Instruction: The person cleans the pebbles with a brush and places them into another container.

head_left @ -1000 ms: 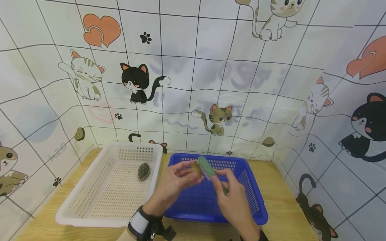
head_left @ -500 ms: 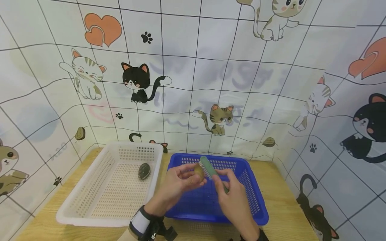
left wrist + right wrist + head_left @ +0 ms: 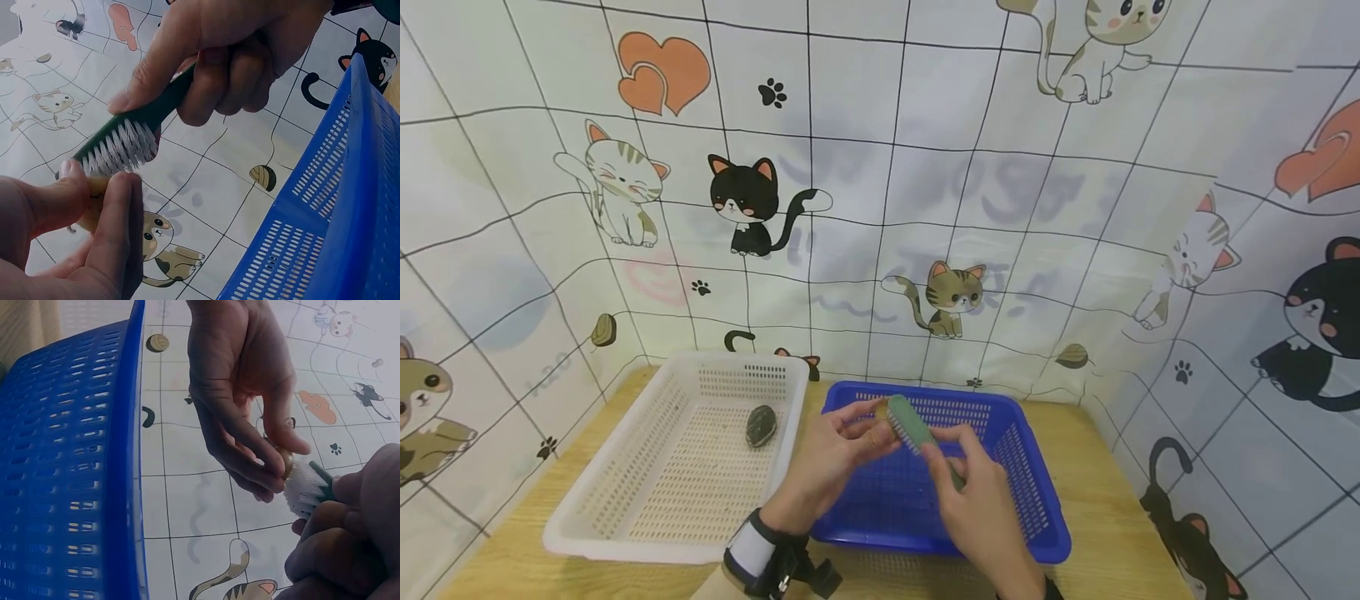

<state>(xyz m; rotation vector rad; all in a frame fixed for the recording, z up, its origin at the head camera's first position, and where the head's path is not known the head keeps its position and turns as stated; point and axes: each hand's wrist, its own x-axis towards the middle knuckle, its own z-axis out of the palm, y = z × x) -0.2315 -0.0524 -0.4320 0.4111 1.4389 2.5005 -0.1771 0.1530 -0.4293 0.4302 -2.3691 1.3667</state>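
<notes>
Over the blue basket (image 3: pixel 887 521), my left hand (image 3: pixel 831 457) pinches a small, rounded yellow-brown thing (image 3: pixel 92 215) between thumb and fingers; its kind is unclear. My right hand (image 3: pixel 979 492) grips a green brush (image 3: pixel 912 421) by its handle, thumb along its back. The white bristles (image 3: pixel 122 150) touch the upper side of the yellow-brown thing in the left wrist view. Seen from the right wrist, the bristles press on its side, and fingers cover much of it. A dark oval thing with a pale edge, perhaps a clam (image 3: pixel 762 426), lies in the white basket (image 3: pixel 681 492).
Both baskets stand side by side on a wooden table (image 3: pixel 1097 500), white at left, blue at right. A cat-patterned sheet (image 3: pixel 850 208) covers the walls behind and beside them. A strap with a device (image 3: pixel 775 554) sits on my left wrist.
The brush and the yellow-brown thing have shifted slightly against each other; the brush head now covers more of it in the head view. Both grips stay the same, and the view has swung slightly.
</notes>
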